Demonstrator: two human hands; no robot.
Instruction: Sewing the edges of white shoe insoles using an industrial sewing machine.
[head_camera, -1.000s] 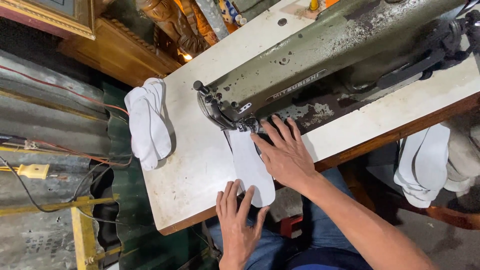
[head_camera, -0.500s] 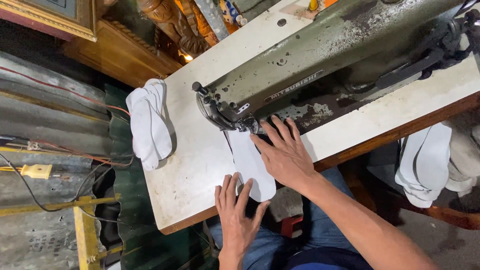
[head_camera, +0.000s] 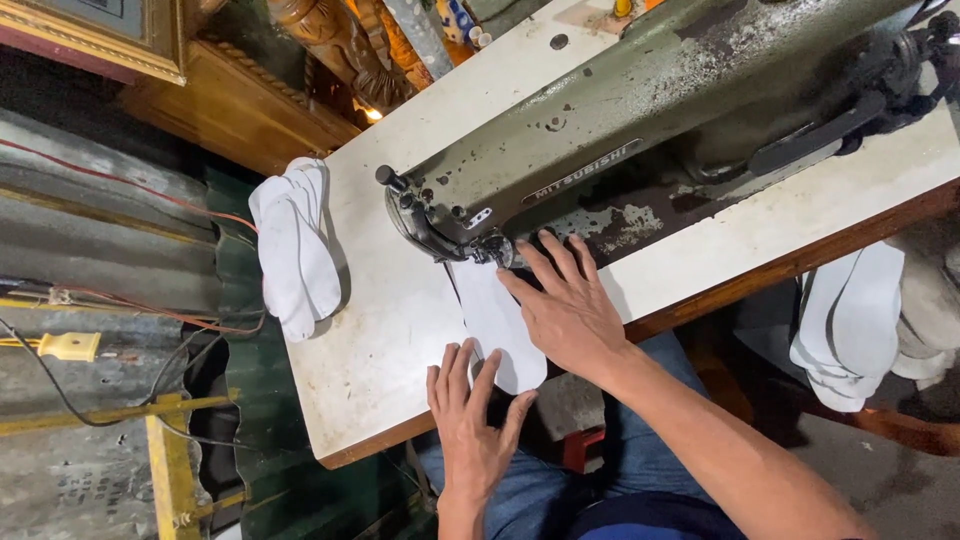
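Observation:
A long white fabric piece (head_camera: 492, 318) lies on the white table (head_camera: 390, 330) with its far end under the presser foot (head_camera: 490, 250) of an olive-green sewing machine (head_camera: 640, 120). My right hand (head_camera: 565, 312) lies flat on the piece and the machine bed, fingers spread, just beside the foot. My left hand (head_camera: 470, 425) presses fingers-apart on the near end of the piece at the table's front edge. Neither hand grips anything.
A stack of white fabric pieces (head_camera: 295, 240) hangs over the table's left edge. More white pieces (head_camera: 850, 320) are piled lower right, beyond the table. Carved wooden furniture (head_camera: 250, 100) stands behind, and wires and a yellow plug (head_camera: 65, 347) lie on the left.

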